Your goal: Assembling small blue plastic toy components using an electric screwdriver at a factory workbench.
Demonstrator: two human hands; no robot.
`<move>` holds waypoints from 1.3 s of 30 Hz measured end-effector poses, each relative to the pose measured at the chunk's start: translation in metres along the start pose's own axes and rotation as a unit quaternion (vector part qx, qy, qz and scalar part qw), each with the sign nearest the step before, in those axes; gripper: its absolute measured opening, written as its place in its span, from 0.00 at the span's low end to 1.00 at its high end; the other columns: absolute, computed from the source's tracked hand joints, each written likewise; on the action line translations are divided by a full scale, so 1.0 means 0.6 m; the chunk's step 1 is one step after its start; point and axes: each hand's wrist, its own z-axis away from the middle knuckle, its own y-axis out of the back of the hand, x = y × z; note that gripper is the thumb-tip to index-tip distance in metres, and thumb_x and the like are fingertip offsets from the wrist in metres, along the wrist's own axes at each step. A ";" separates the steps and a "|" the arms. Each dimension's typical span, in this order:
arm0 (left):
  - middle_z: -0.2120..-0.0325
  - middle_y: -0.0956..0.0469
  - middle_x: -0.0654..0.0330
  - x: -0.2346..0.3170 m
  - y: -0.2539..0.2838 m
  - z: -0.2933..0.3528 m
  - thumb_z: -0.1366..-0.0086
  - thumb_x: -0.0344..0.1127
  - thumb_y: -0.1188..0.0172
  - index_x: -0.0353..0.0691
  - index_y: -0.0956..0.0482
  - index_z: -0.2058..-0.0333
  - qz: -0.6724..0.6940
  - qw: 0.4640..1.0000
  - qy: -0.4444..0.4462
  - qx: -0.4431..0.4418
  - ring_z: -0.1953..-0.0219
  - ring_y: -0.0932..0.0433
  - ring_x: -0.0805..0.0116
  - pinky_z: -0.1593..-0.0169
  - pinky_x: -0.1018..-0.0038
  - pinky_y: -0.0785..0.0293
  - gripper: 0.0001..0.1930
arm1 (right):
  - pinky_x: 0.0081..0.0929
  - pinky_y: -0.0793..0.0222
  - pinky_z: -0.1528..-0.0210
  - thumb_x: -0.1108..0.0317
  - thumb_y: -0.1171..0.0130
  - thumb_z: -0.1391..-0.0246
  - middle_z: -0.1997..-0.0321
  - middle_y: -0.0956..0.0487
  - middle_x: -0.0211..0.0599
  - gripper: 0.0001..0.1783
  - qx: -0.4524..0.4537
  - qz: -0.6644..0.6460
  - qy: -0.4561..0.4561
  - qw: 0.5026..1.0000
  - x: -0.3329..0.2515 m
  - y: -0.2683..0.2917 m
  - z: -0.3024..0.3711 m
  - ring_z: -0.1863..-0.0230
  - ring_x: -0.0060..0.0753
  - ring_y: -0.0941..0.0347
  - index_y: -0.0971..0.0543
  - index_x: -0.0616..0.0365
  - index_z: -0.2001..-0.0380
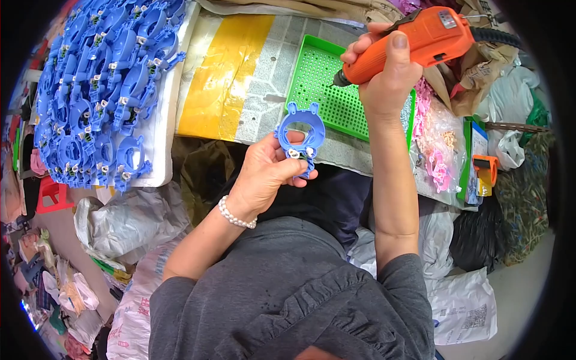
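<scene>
Between the thumb and fingers of my left hand (270,165) is a blue plastic part (318,127) with a round ring, two small ears at its top and small white pieces near its lower end. My right hand (390,72) is wrapped round an orange electric screwdriver (420,39), its dark tip pointing down and left. That tip hangs above a green perforated tray (309,45), apart from the blue part. Whether screws lie in the tray is too small to tell. A black cable (495,36) leaves the back of the screwdriver.
Many similar blue parts (99,78) crowd a white foam board (174,120) at the left. Wide yellow tape (225,72) covers some of the worktop. Pink pieces in clear plastic (441,162) and an orange tape dispenser (485,168) sit at the right. White sacks (135,222) stand below.
</scene>
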 end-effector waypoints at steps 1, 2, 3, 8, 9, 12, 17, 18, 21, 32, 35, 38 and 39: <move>0.67 0.24 0.58 0.000 0.000 -0.001 0.45 0.21 0.44 0.33 0.34 0.53 0.000 1.000 -0.001 0.004 0.70 0.20 0.68 0.71 0.81 0.23 0.20 | 0.28 0.29 0.75 0.53 0.49 0.44 0.78 0.28 0.40 0.23 0.000 0.001 0.000 1.000 -0.002 0.000 0.000 0.79 0.31 0.30 0.31 0.68 0.64; 0.67 0.24 0.58 0.001 0.000 -0.002 0.45 0.21 0.44 0.33 0.33 0.53 -0.001 1.000 -0.002 0.007 0.70 0.20 0.67 0.71 0.81 0.23 0.19 | 0.28 0.29 0.75 0.54 0.50 0.44 0.77 0.28 0.40 0.23 -0.003 -0.005 0.002 1.000 -0.004 0.000 -0.001 0.79 0.31 0.30 0.31 0.68 0.64; 0.67 0.24 0.58 0.000 0.001 -0.003 0.45 0.21 0.44 0.33 0.33 0.53 -0.001 1.000 -0.002 0.007 0.70 0.20 0.67 0.71 0.81 0.23 0.19 | 0.28 0.29 0.75 0.54 0.50 0.44 0.77 0.28 0.40 0.22 -0.005 -0.010 0.004 1.000 -0.005 0.000 -0.001 0.79 0.31 0.30 0.31 0.68 0.64; 0.68 0.24 0.58 -0.011 0.009 -0.010 0.45 0.21 0.43 0.34 0.33 0.53 0.020 1.000 -0.004 0.016 0.70 0.20 0.67 0.71 0.80 0.22 0.19 | 0.26 0.30 0.76 0.58 0.51 0.43 0.77 0.28 0.39 0.19 0.009 0.035 0.003 0.999 0.017 -0.002 0.003 0.80 0.30 0.30 0.30 0.68 0.65; 0.68 0.24 0.58 -0.011 0.008 -0.009 0.45 0.21 0.43 0.34 0.33 0.53 0.020 1.000 -0.005 0.015 0.70 0.20 0.67 0.71 0.80 0.22 0.19 | 0.26 0.30 0.76 0.58 0.51 0.43 0.77 0.28 0.39 0.19 0.012 0.037 -0.001 0.999 0.023 -0.002 0.004 0.80 0.30 0.30 0.30 0.68 0.65; 0.69 0.24 0.58 -0.010 0.006 -0.008 0.46 0.21 0.42 0.35 0.33 0.53 0.025 0.999 -0.010 0.018 0.70 0.19 0.67 0.70 0.80 0.22 0.20 | 0.25 0.29 0.76 0.57 0.50 0.43 0.77 0.28 0.38 0.20 0.002 0.059 0.001 0.998 0.029 0.003 0.006 0.80 0.29 0.30 0.30 0.68 0.65; 0.68 0.24 0.57 -0.008 0.008 -0.007 0.47 0.21 0.41 0.35 0.34 0.54 0.036 0.999 -0.008 0.007 0.69 0.19 0.67 0.70 0.80 0.23 0.21 | 0.26 0.30 0.76 0.56 0.50 0.44 0.78 0.28 0.38 0.20 -0.010 0.079 0.007 0.997 0.034 0.003 0.007 0.80 0.29 0.30 0.30 0.68 0.65; 0.68 0.24 0.57 -0.008 0.007 -0.007 0.47 0.21 0.41 0.35 0.34 0.54 0.037 0.999 -0.008 0.008 0.69 0.19 0.67 0.70 0.80 0.23 0.21 | 0.26 0.30 0.76 0.56 0.50 0.44 0.78 0.28 0.38 0.20 -0.010 0.077 0.007 0.997 0.034 0.003 0.008 0.80 0.29 0.30 0.30 0.68 0.65; 0.67 0.25 0.57 -0.009 0.007 -0.007 0.47 0.20 0.40 0.38 0.35 0.54 0.042 0.999 -0.013 0.003 0.69 0.19 0.66 0.70 0.80 0.22 0.22 | 0.26 0.30 0.76 0.56 0.49 0.44 0.78 0.28 0.38 0.20 -0.011 0.075 0.009 0.997 0.035 0.003 0.008 0.79 0.29 0.30 0.30 0.68 0.65; 0.67 0.26 0.57 -0.009 0.008 -0.011 0.48 0.20 0.40 0.41 0.41 0.57 0.041 0.999 -0.028 0.007 0.70 0.19 0.64 0.72 0.78 0.22 0.23 | 0.26 0.29 0.76 0.57 0.49 0.44 0.78 0.28 0.38 0.19 -0.001 0.064 -0.013 0.998 0.035 0.002 0.007 0.80 0.29 0.30 0.30 0.67 0.67; 0.67 0.26 0.57 -0.009 0.007 -0.012 0.48 0.20 0.41 0.40 0.41 0.55 0.034 0.999 -0.027 0.008 0.70 0.19 0.64 0.72 0.78 0.22 0.24 | 0.26 0.29 0.76 0.57 0.49 0.44 0.78 0.28 0.38 0.19 -0.010 0.082 -0.017 0.996 0.035 0.001 0.007 0.79 0.29 0.30 0.29 0.67 0.67; 0.67 0.26 0.56 -0.008 0.006 -0.011 0.47 0.20 0.41 0.39 0.41 0.52 0.036 0.999 -0.028 -0.002 0.70 0.20 0.64 0.71 0.78 0.22 0.25 | 0.26 0.29 0.76 0.57 0.49 0.44 0.78 0.28 0.37 0.19 -0.007 0.075 0.000 0.997 0.036 0.002 0.008 0.80 0.29 0.30 0.29 0.67 0.67; 0.67 0.26 0.56 -0.007 0.005 -0.010 0.47 0.20 0.41 0.39 0.41 0.52 0.036 0.999 -0.028 -0.002 0.70 0.20 0.64 0.71 0.78 0.22 0.25 | 0.26 0.29 0.76 0.57 0.49 0.44 0.78 0.28 0.37 0.19 -0.007 0.075 0.003 0.997 0.036 0.003 0.007 0.80 0.29 0.30 0.29 0.67 0.67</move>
